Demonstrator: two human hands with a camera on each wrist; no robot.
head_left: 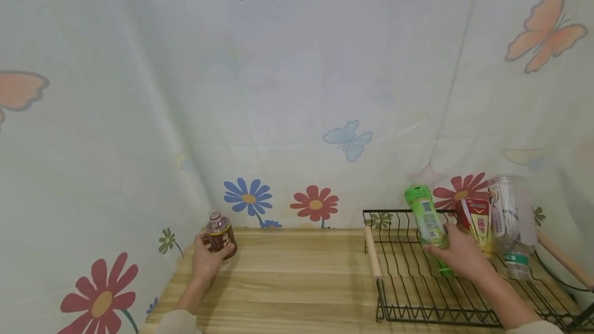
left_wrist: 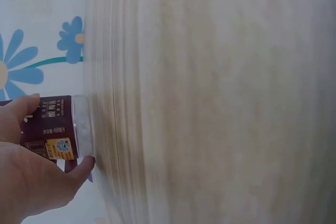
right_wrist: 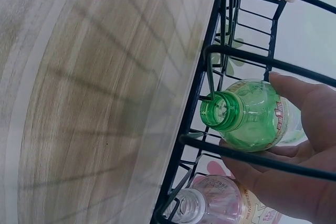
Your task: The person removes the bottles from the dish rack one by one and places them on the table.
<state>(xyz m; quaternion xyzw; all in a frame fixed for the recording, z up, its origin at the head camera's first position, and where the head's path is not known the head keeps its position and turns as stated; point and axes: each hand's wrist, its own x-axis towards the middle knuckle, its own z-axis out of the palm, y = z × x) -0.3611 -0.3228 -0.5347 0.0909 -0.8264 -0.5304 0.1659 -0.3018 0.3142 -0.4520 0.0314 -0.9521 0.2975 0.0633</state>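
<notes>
My left hand (head_left: pixel 207 259) grips a small plastic bottle (head_left: pixel 221 235) with a dark maroon label and a clear neck, standing upright at the table's far left. In the left wrist view its clear base is close to the wood, and fingers wrap both sides of the label. My right hand (head_left: pixel 457 251) grips a green clear-plastic bottle (head_left: pixel 426 218), upside down in the black wire rack (head_left: pixel 394 267). Its uncapped green mouth (right_wrist: pixel 220 111) points down among the rack's wires in the right wrist view, with the thumb and fingers round its body.
Right of the green bottle, a red and yellow package (head_left: pixel 480 223) and clear bottles (head_left: pixel 506 205) stand in the rack; one bottle carries a green label (head_left: pixel 516 259). Wooden handles (head_left: pixel 373 252) flank the rack. A flower-printed curtain (head_left: pixel 297 92) hangs behind the wooden table (head_left: pixel 297 277).
</notes>
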